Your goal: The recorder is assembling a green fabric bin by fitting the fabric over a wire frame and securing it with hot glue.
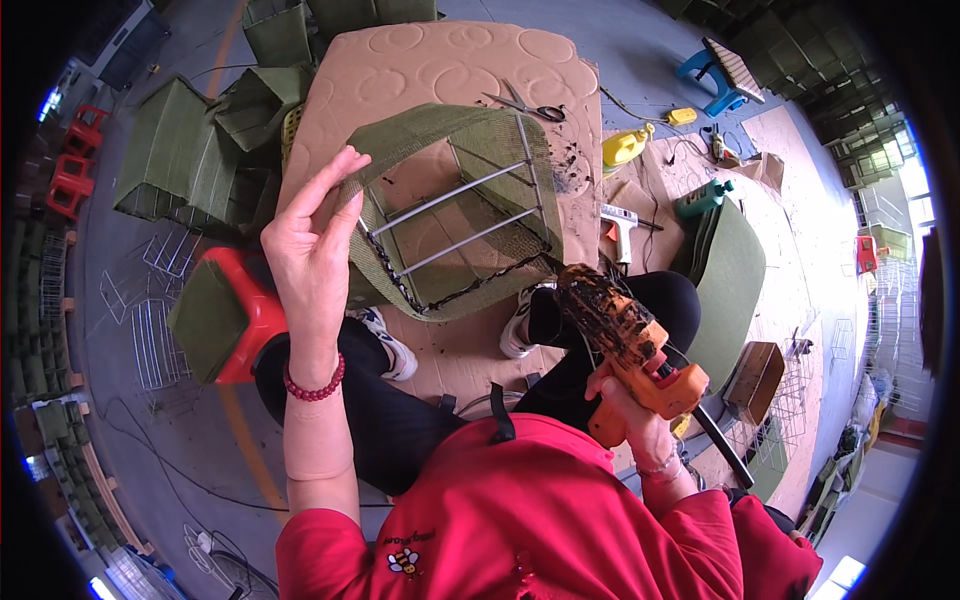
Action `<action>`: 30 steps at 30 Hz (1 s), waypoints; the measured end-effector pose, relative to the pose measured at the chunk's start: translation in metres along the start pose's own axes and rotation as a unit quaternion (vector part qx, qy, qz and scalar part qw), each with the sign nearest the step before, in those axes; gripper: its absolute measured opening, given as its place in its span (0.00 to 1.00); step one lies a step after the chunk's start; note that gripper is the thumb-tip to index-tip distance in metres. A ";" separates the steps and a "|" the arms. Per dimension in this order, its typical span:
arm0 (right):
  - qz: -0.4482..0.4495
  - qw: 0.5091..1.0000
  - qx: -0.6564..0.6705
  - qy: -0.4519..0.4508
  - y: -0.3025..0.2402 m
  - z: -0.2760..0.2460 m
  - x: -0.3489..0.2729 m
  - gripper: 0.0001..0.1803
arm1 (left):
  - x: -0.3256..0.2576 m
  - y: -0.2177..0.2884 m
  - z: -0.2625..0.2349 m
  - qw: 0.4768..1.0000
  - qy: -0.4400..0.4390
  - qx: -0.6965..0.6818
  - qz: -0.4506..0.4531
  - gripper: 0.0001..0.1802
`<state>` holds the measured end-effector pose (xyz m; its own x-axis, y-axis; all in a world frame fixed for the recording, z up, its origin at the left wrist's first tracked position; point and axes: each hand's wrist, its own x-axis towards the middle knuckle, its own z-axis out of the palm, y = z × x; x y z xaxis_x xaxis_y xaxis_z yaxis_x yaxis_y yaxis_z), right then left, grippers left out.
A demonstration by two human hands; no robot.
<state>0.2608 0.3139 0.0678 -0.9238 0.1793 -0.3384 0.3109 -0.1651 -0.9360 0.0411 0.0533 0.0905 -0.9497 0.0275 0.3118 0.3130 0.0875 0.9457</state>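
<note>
A green woven fabric cover (455,120) wraps a grey wire frame (450,190), its open side facing up. Dark glue runs in a thick, uneven line along the near and left edges. My left hand (312,235) grips the cover's left edge between thumb and straight fingers. In my right hand (635,420) is an orange glue gun (630,345), its front half caked with black glue. The gun's nozzle points at the near right corner of the frame, close to the glued edge; whether it touches cannot be told.
The frame rests over a cardboard-topped work surface (350,80) with scissors (530,105). To the right are a yellow bottle (625,147), a white glue gun (622,230), a green bottle (705,198) and stacked green panels (735,265). A red stool (262,310) stands left, near green fabric boxes (165,150).
</note>
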 end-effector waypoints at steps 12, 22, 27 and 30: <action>-0.021 0.969 -0.239 0.063 -0.016 0.007 -0.005 0.06 | -0.002 0.001 0.004 1.000 0.000 0.017 0.007 0.20; -0.032 0.962 -0.260 0.075 -0.025 0.007 0.005 0.05 | -0.003 0.000 0.003 0.999 -0.006 0.030 0.020 0.20; -0.040 0.969 -0.235 0.070 -0.024 0.007 0.007 0.06 | -0.004 0.001 0.003 0.999 -0.008 0.028 0.019 0.20; -0.023 0.967 -0.245 0.060 -0.026 0.006 0.009 0.07 | -0.004 0.001 0.003 0.999 -0.008 0.038 0.024 0.20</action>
<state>0.2428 0.3141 0.0891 -0.9156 0.2924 -0.2761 0.3657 0.3196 -0.8741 0.0456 0.0558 0.0902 -0.9339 0.0489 0.3541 0.3572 0.1611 0.9200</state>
